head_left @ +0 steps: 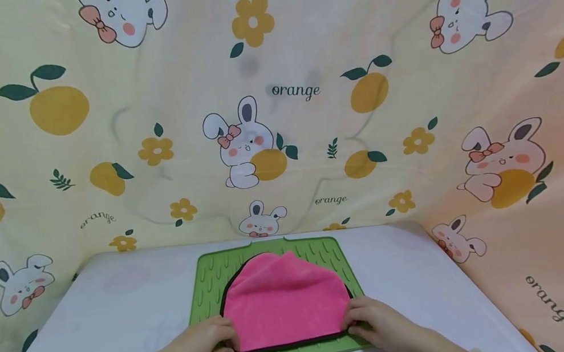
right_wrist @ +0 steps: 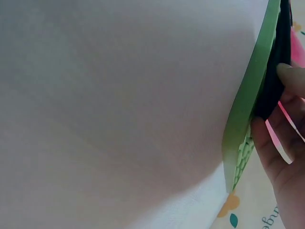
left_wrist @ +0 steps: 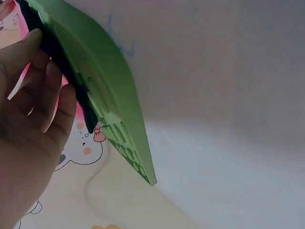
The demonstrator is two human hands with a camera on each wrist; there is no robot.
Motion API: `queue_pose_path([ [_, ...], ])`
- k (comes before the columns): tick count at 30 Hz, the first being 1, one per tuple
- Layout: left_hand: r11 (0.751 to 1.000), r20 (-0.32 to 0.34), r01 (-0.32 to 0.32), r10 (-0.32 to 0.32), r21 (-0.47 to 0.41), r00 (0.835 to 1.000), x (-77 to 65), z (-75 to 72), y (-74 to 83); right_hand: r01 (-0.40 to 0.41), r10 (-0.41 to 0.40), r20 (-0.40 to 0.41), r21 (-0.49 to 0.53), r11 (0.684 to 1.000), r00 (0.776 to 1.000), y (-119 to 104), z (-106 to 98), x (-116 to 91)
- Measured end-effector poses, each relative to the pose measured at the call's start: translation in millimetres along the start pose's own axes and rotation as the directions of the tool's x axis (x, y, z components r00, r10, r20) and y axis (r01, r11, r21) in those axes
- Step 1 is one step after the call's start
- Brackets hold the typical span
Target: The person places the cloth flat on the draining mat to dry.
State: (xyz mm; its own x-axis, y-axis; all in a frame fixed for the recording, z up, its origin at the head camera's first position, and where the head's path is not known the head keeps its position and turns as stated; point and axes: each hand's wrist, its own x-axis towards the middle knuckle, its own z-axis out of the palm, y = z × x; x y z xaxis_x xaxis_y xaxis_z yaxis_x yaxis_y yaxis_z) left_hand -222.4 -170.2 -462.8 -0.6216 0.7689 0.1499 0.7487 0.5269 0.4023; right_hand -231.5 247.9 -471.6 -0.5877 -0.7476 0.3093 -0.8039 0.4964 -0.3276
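Note:
A pink cloth (head_left: 285, 307) with black edging lies over the middle of a ribbed green mat (head_left: 205, 281), its far part rumpled and raised into folds. At its near left corner, my left hand (head_left: 207, 344) pinches the cloth between thumb and fingers. My right hand (head_left: 385, 325) pinches the near right corner in the same way. In the left wrist view, the dark trim (left_wrist: 71, 78) passes under the fingertips of the left hand (left_wrist: 35, 105). The right wrist view has the right hand's fingers (right_wrist: 269, 145) at the dark edging, just above the mat's rim (right_wrist: 240, 114).
The mat rests on a white-covered table (head_left: 120, 307), with a small tab at its far edge. Behind the table and along both sides hangs a cream sheet (head_left: 183, 71) printed with rabbits, oranges and flowers.

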Motion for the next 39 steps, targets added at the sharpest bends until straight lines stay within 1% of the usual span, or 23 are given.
queue_pose_path([
  [3, 0.999, 0.023, -0.012, 0.013, -0.048, 1.000, -2.8, -0.9, 1.3, 0.009, -0.009, -0.003, 0.022, 1.000, 1.000, -2, -2, -3],
  [7, 0.996, 0.044, -0.038, 0.042, -0.086, 0.998, -6.7, -0.3, 4.2, 0.002, -0.004, 0.035, 0.072, 0.997, 0.999, -5, -3, -8],
  [9, 0.995, 0.049, -0.047, 0.052, -0.084, 0.997, -7.3, -0.1, 6.3, 0.000, -0.004, 0.046, 0.080, 0.997, 0.999, -6, -3, -10],
  [11, 0.996, 0.063, -0.043, 0.048, -0.078, 0.997, -6.6, 0.2, 8.0, 0.006, -0.010, 0.045, 0.086, 0.996, 0.999, -6, -3, -10],
  [17, 0.995, 0.130, -0.034, 0.046, -0.089, 0.990, -5.5, 0.9, 10.9, 0.058, -0.061, 0.035, 0.083, 0.995, 0.998, -5, -1, -12],
  [23, 0.993, 0.131, -0.043, 0.057, -0.112, 0.990, -5.7, 1.8, 9.3, 0.077, -0.082, 0.042, 0.092, 0.993, 0.996, -4, -1, -10],
  [27, 0.988, 0.136, -0.030, 0.051, -0.150, 0.989, -6.1, 1.6, 8.3, 0.070, -0.077, 0.066, 0.114, 0.991, 0.995, -6, -3, -9],
  [31, 0.978, 0.120, 0.017, 0.008, -0.209, 0.993, -5.0, -0.7, 6.2, 0.049, -0.061, 0.065, 0.176, 0.983, 0.996, -7, -6, -4],
  [33, 0.977, 0.085, 0.043, -0.025, -0.210, 0.996, -2.2, -3.7, 4.4, 0.046, -0.055, 0.040, 0.207, 0.977, 0.998, -6, -8, 0],
  [35, 0.979, 0.046, 0.071, -0.063, -0.193, 0.997, 3.1, -7.8, 1.9, 0.046, -0.047, 0.000, 0.220, 0.974, 0.999, -4, -11, 7],
  [37, 0.979, 0.008, 0.107, -0.107, -0.175, 0.994, 9.9, -13.5, -1.2, 0.020, -0.013, -0.032, 0.222, 0.975, 0.999, -1, -15, 14],
  [39, 0.976, -0.023, 0.147, -0.152, -0.158, 0.988, 18.0, -19.1, -5.8, -0.042, 0.054, -0.047, 0.221, 0.974, 0.997, 2, -18, 22],
])
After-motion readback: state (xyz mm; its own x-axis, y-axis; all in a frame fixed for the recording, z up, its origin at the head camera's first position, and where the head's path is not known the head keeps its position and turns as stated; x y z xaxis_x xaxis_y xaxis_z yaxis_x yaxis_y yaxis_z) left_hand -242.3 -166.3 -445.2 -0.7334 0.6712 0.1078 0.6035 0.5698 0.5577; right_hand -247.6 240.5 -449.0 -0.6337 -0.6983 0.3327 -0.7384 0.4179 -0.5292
